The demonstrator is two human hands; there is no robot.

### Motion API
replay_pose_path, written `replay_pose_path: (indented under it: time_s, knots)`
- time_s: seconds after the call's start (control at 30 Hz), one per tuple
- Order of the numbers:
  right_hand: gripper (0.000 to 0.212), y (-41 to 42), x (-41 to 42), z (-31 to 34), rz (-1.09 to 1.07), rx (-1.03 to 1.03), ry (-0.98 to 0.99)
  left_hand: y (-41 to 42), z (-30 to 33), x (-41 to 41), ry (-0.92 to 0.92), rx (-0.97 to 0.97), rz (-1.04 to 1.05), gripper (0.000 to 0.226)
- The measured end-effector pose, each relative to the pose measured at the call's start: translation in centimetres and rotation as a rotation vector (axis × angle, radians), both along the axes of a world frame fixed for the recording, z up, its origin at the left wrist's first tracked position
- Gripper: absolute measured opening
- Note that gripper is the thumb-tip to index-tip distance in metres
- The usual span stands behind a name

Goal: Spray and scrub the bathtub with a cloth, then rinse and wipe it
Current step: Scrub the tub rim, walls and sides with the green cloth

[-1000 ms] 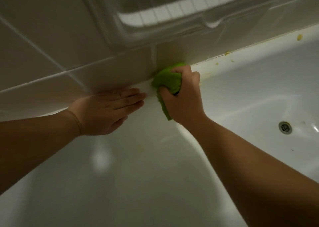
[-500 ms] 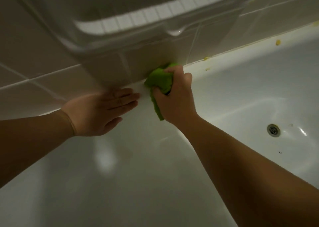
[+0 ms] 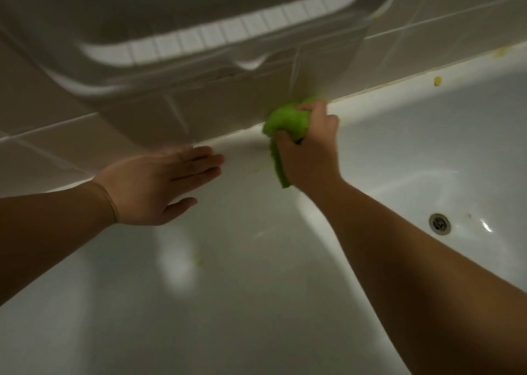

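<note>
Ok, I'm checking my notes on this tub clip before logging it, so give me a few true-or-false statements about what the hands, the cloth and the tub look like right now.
1. The right hand grips a green cloth. True.
2. The left hand holds a spray bottle. False: it lies open and flat on the tub wall, holding nothing.
3. The cloth is pressed at the rim where the tub meets the tiles. True.
4. The rim to the right of the cloth is spotless. False: yellow specks sit there.
5. The drain is plugged with the cloth. False: the drain is uncovered, far from the cloth.
</note>
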State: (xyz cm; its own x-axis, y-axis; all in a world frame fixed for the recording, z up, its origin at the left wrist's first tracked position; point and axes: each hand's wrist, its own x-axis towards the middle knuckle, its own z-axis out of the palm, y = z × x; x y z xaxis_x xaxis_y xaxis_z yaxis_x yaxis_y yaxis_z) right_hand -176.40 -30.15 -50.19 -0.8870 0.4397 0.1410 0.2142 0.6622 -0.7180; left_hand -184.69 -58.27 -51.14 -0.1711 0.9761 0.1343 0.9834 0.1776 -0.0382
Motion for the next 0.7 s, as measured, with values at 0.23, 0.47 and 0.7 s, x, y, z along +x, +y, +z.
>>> replay_pose_path:
  time_s: [0.23, 0.47, 0.7]
  knots:
    - [0.041, 4.1, -0.3, 2.0, -0.071, -0.236, -0.159, 1.2, 0.3, 0.1, -0.042, 0.002, 0.021, 0.062]
    - [0.046, 8.7, -1.5, 3.8, -0.417, -0.314, -0.209, 1.8, -0.2, -0.2, -0.086, -0.023, 0.028, 0.065]
    - [0.045, 2.8, -1.3, 2.9, -0.237, -0.265, -0.238, 5.2, 0.0, -0.5, -0.085, -0.032, -0.009, 0.064]
